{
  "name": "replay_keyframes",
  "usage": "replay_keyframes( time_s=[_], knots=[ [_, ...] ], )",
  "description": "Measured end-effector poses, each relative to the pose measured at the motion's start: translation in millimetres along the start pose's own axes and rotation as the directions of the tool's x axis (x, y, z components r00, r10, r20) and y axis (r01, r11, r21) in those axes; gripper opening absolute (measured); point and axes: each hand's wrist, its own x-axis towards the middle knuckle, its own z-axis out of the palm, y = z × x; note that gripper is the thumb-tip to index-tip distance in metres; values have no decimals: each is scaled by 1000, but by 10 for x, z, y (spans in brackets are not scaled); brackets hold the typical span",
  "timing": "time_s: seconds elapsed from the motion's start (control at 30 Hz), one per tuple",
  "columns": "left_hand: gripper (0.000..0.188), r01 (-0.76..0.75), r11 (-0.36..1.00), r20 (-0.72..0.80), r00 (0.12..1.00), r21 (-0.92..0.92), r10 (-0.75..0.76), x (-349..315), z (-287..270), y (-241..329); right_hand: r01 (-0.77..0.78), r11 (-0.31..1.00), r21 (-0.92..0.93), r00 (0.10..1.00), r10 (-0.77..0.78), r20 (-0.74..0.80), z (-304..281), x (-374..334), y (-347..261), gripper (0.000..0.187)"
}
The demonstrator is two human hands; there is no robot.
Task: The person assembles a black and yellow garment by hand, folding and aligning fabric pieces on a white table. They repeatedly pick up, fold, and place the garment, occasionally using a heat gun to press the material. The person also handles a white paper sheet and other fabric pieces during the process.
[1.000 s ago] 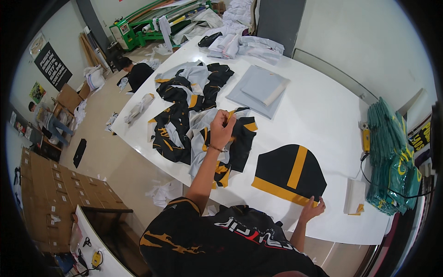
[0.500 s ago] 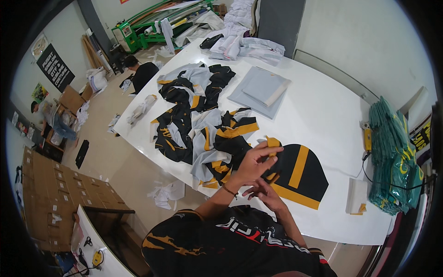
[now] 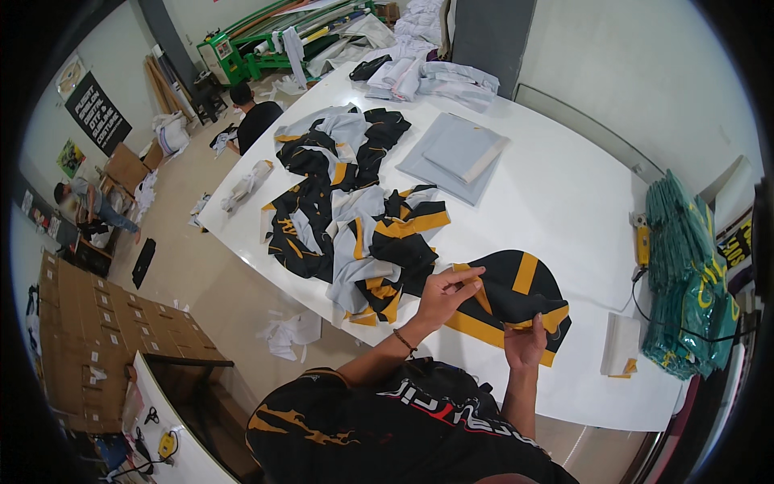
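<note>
Both forearms rise from the lower edge. The left hand (image 3: 445, 292) is raised, wrist bent, with index finger and thumb extended in a pinch. The right hand (image 3: 526, 342) sits lower, fingers apparently curled closed, though partly hidden.

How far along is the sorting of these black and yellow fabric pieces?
Already set aside: a flat grey fabric stack. In hand: both hands, left and right, grip one black fabric piece with yellow stripes. Left: the jumbled black, grey and yellow fabric heap.
</note>
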Motion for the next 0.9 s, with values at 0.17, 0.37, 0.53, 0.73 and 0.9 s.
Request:
replay_keyframes(
  time_s=[0.17, 0.37, 0.53, 0.73, 0.9],
  knots=[
    [32, 36, 996, -45, 998, 78, -32, -7, -104, -40, 72, 992, 104, 997, -72, -2, 36, -44, -134, 33],
    [30, 42, 998, -112, 993, 54, -36, 61, -179, 84, 117, 991, 61, 978, -105, -179, -12, 14, -322, 28],
    [29, -9, 977, -144, 989, 214, 41, 165, -372, 70, 171, 985, 30, 971, -163, -175, 22, 61, -463, 26],
    [41, -179, 948, -98, 973, 264, 211, 235, -536, 14, 190, 972, -142, 950, -218, -224, 261, 94, -618, 26],
    [43, -179, 956, -94, 974, 230, 205, 295, -295, 411, 250, 960, -126, 929, -274, -248, 17, 161, -728, 29]
  ],
)
